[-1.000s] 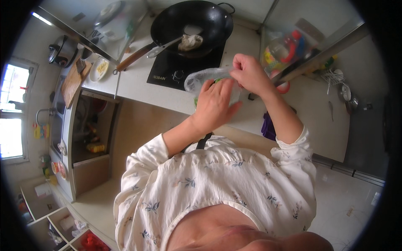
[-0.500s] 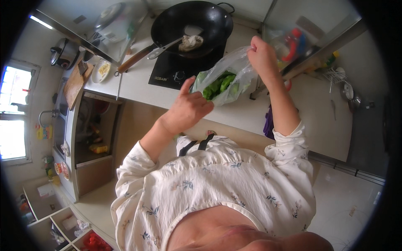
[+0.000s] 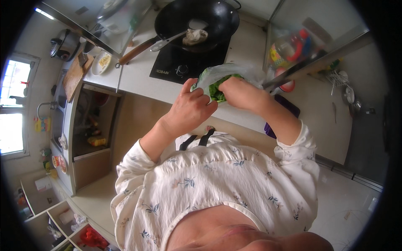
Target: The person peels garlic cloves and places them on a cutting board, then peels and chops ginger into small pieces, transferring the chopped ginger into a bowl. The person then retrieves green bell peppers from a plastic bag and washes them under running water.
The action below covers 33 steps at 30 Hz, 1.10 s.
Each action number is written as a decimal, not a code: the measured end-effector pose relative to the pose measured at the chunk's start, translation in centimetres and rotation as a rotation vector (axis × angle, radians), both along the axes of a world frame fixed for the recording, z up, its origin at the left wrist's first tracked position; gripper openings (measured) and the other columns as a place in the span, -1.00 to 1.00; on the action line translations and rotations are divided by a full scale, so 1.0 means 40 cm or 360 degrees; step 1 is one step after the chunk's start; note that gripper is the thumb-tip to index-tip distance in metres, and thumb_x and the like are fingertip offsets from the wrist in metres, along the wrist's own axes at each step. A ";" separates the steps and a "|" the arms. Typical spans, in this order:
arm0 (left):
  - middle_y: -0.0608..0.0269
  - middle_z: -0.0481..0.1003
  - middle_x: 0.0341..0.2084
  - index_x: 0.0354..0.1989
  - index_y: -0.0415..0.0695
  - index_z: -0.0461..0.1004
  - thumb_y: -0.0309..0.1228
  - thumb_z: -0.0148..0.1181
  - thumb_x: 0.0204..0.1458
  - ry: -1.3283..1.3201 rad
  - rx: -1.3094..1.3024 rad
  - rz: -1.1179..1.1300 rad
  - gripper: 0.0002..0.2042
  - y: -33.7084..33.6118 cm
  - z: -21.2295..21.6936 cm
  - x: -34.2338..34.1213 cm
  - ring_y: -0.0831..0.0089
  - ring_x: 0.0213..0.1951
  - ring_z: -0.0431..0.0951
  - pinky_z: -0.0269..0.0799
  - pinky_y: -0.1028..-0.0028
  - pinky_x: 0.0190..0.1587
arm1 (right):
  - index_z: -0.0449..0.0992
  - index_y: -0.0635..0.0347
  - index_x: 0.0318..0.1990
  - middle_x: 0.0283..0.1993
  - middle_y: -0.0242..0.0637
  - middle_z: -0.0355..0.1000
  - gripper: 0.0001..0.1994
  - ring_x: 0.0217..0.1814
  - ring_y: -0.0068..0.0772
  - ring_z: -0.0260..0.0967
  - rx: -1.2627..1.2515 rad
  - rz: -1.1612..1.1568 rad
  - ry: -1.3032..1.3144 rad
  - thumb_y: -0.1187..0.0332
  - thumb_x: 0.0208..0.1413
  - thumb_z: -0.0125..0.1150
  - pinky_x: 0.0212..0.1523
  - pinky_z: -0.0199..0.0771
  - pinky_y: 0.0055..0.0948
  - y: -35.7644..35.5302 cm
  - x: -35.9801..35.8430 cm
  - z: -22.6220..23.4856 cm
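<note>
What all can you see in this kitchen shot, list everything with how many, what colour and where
plastic bag: one, clear, held in both hands above the counter edge
leafy greens: one bunch, green, inside the bag
wok: one, black, on the cooktop, pale food inside
cooktop: one, black, on the counter
counter: one, white, along the top
cutting board: one, brown, counter's left end
small dish: one, white, beside the board
left hand: one, gripping the bag
right hand: one, gripping the bag
</note>
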<state>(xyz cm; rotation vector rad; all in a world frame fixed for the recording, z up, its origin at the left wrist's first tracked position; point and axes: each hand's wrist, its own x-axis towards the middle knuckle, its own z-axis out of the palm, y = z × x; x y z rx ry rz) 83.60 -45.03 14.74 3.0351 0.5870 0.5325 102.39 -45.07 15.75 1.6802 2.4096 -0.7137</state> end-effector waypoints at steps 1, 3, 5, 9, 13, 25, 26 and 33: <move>0.46 0.34 -0.65 -0.49 -0.01 0.47 -0.44 0.19 -0.28 0.0034 -0.0018 -0.0008 -0.88 0.000 0.001 -0.003 0.49 -0.45 0.38 0.13 0.13 0.03 | 0.48 0.35 -0.44 -0.35 -0.01 0.42 -0.86 -0.25 -0.10 0.41 0.0015 0.0044 -0.0042 0.58 -0.19 0.00 -0.26 0.42 -0.35 0.000 0.003 -0.036; 0.39 0.38 -0.57 -0.46 -0.05 0.47 -0.44 0.24 -0.30 -0.0266 -0.0239 -0.0073 -0.84 -0.003 -0.005 0.002 0.44 -0.42 0.39 0.19 0.17 -0.02 | 0.48 0.35 -0.40 -0.29 0.02 0.40 -0.84 -0.18 -0.07 0.39 -0.0043 0.0108 -0.0108 0.57 -0.18 0.00 -0.19 0.40 -0.29 0.011 0.008 -0.106; 0.32 0.41 -0.49 -0.42 -0.08 0.46 -0.45 0.27 -0.32 -0.0607 -0.0345 0.0057 -0.79 -0.012 -0.024 0.018 0.38 -0.38 0.40 0.24 0.22 -0.08 | 0.44 0.34 -0.25 -0.17 0.01 0.37 -0.76 -0.07 -0.06 0.34 -0.0182 0.0143 -0.0095 0.55 -0.16 0.00 -0.11 0.35 -0.18 0.027 -0.002 -0.167; 0.20 0.41 -0.38 -0.33 -0.15 0.42 -0.51 0.24 -0.28 -0.1189 -0.0613 0.0690 -0.74 -0.014 -0.096 0.080 0.35 -0.36 0.41 0.32 0.42 -0.21 | 0.08 0.09 0.11 0.08 -0.14 0.07 -0.47 0.19 -0.09 0.01 0.0184 0.0064 -0.0114 0.51 -0.10 0.00 0.05 0.02 0.19 0.041 -0.038 -0.239; 0.27 0.39 -0.50 -0.35 -0.23 0.37 -0.58 0.08 -0.16 -0.1146 -0.1917 0.0719 -0.85 0.020 -0.137 0.047 0.57 -0.47 0.38 0.30 0.65 -0.38 | 0.16 0.02 0.08 0.02 -0.20 0.15 -0.44 0.11 -0.14 0.08 0.0050 0.0246 -0.0287 0.53 -0.18 0.08 0.01 0.10 0.08 0.069 0.010 -0.255; 0.37 0.36 -0.56 -0.39 -0.25 0.35 -0.60 0.02 -0.08 -0.1527 -0.2439 0.0419 -0.93 -0.004 -0.081 0.047 0.64 -0.49 0.34 0.27 0.64 -0.39 | 0.25 0.24 -0.05 -0.06 -0.10 0.27 -0.52 0.05 -0.12 0.20 0.0448 0.0561 -0.0136 0.47 -0.26 0.12 -0.03 0.22 -0.26 0.086 0.100 -0.298; 0.38 0.36 -0.56 -0.38 -0.25 0.35 -0.60 0.02 -0.08 -0.1544 -0.2398 0.0423 -0.93 -0.002 -0.079 0.046 0.64 -0.49 0.34 0.27 0.64 -0.39 | 0.24 0.27 -0.06 -0.05 -0.06 0.27 -0.50 0.03 -0.09 0.22 0.0355 0.0484 -0.0071 0.45 -0.28 0.15 -0.06 0.24 -0.28 0.090 0.096 -0.266; 0.41 0.35 -0.54 -0.37 -0.26 0.35 -0.62 -0.01 -0.06 -0.1561 -0.2064 0.0493 -0.92 0.017 -0.067 0.057 0.69 -0.47 0.31 0.23 0.68 -0.39 | 0.19 0.29 -0.06 -0.08 0.00 0.28 -0.54 -0.02 -0.07 0.25 -0.0369 -0.0307 -0.0044 0.46 -0.23 0.07 -0.04 0.26 -0.33 0.079 0.054 -0.002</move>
